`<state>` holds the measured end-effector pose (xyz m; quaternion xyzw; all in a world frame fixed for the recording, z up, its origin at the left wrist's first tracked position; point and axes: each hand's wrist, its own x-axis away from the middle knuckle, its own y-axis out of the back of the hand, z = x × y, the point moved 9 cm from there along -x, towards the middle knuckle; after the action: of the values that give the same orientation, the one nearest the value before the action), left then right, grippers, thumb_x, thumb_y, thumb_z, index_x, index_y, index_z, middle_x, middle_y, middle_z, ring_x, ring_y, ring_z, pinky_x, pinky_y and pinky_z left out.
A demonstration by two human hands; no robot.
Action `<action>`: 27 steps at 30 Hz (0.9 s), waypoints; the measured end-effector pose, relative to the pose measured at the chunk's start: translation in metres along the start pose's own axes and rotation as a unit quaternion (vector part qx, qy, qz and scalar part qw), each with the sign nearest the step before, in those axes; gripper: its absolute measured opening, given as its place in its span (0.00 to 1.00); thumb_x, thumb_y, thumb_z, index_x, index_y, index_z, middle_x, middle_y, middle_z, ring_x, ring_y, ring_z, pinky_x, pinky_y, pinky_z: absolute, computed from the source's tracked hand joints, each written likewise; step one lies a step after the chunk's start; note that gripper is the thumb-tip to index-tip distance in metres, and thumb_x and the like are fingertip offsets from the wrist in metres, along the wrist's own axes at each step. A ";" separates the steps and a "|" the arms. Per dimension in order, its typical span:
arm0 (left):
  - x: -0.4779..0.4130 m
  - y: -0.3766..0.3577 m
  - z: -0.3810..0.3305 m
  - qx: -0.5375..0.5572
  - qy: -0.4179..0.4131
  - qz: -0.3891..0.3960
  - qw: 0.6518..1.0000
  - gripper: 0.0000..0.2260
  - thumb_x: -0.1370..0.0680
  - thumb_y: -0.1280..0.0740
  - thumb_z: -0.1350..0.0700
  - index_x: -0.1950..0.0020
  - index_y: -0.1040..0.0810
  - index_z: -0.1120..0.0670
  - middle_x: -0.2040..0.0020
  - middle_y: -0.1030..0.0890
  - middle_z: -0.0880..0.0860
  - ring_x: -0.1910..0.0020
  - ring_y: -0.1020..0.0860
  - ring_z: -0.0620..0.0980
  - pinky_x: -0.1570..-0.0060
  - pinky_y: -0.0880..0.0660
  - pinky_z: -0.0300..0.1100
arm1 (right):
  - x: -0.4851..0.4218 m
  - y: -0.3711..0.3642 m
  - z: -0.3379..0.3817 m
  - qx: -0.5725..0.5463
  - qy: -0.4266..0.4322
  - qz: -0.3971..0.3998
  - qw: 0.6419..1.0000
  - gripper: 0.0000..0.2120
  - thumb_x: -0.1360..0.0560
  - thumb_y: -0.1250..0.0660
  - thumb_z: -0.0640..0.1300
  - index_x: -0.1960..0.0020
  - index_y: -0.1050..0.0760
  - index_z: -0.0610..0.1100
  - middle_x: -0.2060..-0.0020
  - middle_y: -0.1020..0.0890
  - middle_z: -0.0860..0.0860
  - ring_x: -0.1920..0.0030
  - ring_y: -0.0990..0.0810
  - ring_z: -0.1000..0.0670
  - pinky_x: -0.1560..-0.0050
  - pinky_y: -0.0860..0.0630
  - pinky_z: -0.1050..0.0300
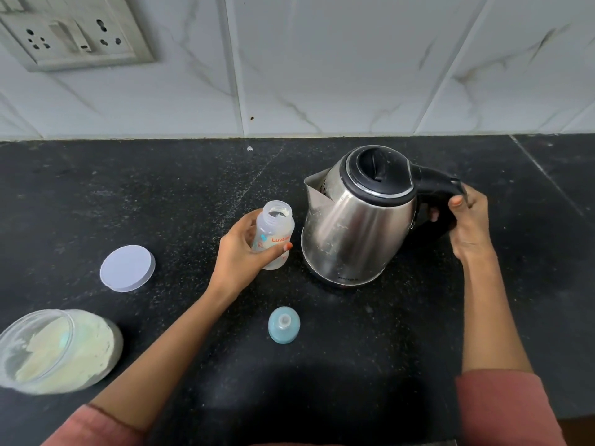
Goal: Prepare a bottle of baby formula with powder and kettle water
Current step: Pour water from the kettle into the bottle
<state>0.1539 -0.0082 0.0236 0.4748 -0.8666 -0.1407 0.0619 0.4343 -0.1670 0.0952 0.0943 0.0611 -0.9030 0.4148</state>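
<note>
A clear baby bottle (275, 230) with red lettering stands uncapped on the black counter, white powder clinging inside its neck. My left hand (240, 252) is wrapped around its lower half. Just right of it is a steel kettle (357, 220) with a black lid, its spout pointing left toward the bottle. My right hand (468, 220) grips the kettle's black handle (441, 188). The kettle leans slightly left. The bottle's blue teat cap (284, 324) lies on the counter in front of the bottle.
An open jar of pale formula powder (58, 349) sits at the front left, a blue scoop inside it. Its round white lid (127, 268) lies flat behind it. A tiled wall with a socket panel (74, 33) backs the black counter (354, 365).
</note>
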 end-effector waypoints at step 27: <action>0.007 0.048 0.019 -0.075 -0.002 -0.049 0.996 0.28 0.35 0.23 0.59 0.38 0.28 0.53 0.45 0.25 0.44 0.45 0.28 0.42 0.49 0.34 0.30 | -0.019 -0.088 0.079 0.119 0.093 0.079 0.985 0.11 0.41 0.28 0.66 0.66 0.20 0.61 0.79 0.23 0.61 0.79 0.29 0.60 0.78 0.35 0.70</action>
<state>0.1068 0.0141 0.0198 0.5109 -0.8293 -0.2086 0.0887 0.3700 -0.1105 0.1792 0.2310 -0.0158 -0.8555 0.4632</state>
